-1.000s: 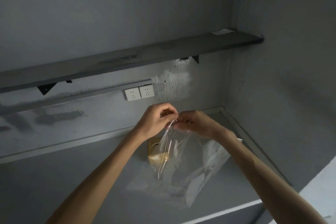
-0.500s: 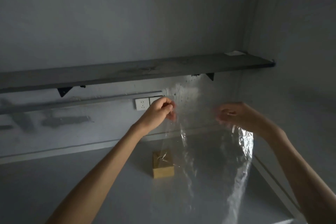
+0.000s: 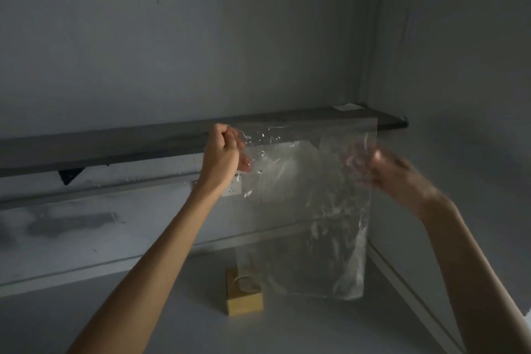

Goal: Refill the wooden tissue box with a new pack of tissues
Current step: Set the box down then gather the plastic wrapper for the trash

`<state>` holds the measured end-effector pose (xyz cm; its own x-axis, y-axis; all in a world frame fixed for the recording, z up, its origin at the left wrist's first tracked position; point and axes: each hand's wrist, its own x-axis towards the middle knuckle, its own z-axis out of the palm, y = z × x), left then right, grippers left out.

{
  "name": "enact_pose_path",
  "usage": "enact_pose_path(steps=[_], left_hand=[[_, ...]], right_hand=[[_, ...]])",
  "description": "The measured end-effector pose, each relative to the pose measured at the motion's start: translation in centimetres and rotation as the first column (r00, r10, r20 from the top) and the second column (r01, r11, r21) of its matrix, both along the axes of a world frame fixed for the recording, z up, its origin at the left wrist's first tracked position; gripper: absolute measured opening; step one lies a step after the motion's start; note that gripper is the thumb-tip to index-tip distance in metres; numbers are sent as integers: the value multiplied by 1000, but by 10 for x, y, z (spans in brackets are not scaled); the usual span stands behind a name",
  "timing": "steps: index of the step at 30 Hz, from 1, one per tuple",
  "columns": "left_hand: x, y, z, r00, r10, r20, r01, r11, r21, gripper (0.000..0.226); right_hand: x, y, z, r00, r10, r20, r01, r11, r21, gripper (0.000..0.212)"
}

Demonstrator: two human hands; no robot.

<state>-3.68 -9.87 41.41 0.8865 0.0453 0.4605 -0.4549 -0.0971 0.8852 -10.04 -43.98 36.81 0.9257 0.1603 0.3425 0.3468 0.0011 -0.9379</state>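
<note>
A large clear plastic bag hangs in the air above the grey counter, spread wide. My left hand pinches its upper left corner, fingers curled. My right hand is blurred at the bag's upper right edge, partly behind the film, and appears to grip it. The small wooden tissue box sits on the counter below, its back part seen through the bag's lower left corner. No pack of tissues is visible.
A dark wall shelf runs across behind my hands, with a black bracket under it. A raised ledge borders the counter at the right wall. A white paper lies on the shelf's right end.
My hands have moved apart and upward, stretching the bag from a bunched shape into a wide flat sheet. The view has tilted up, so the box now sits lower in the frame.
</note>
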Motion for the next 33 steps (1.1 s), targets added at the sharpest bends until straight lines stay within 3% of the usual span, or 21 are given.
enact_pose_path(steps=[3,6,8,12,15,18,21,24,27,33], left_hand=[[5,4,3,999,28,-37,-28,999,-16,19],[12,14,12,987,-139,-81,114,960,-257,13],[13,23,8,934,-328,-140,254,887,-386,40],[-10,26,-56,818,-533,-216,495,844,-208,84],[-17,15,-89,797,-549,-251,564,825,-15,99],[-20,-2,-102,723,-630,-283,595,776,-207,107],[-26,-20,-116,643,-692,-328,608,722,-331,97],[-29,-40,-126,697,-620,-361,554,785,-279,69],[-28,-59,-129,726,-587,-359,528,810,-257,52],[-40,-107,-155,464,-768,-441,772,595,-224,53]], right_hand=[[-3,8,-37,994,-97,-47,92,990,-103,61],[4,22,-33,972,-232,-21,233,968,88,66],[8,27,-25,956,-293,-18,290,933,213,57],[6,24,-28,931,-365,-14,356,896,264,57],[0,19,-38,909,-413,-55,413,874,256,49],[-9,8,-45,895,-430,-118,444,839,313,44],[-27,-5,-53,892,-395,-221,452,804,388,40],[-63,-23,-68,908,-307,-285,354,927,128,54],[-100,-39,-89,891,-323,-320,320,945,-63,74],[-176,-47,-114,780,-554,-291,590,806,46,42]])
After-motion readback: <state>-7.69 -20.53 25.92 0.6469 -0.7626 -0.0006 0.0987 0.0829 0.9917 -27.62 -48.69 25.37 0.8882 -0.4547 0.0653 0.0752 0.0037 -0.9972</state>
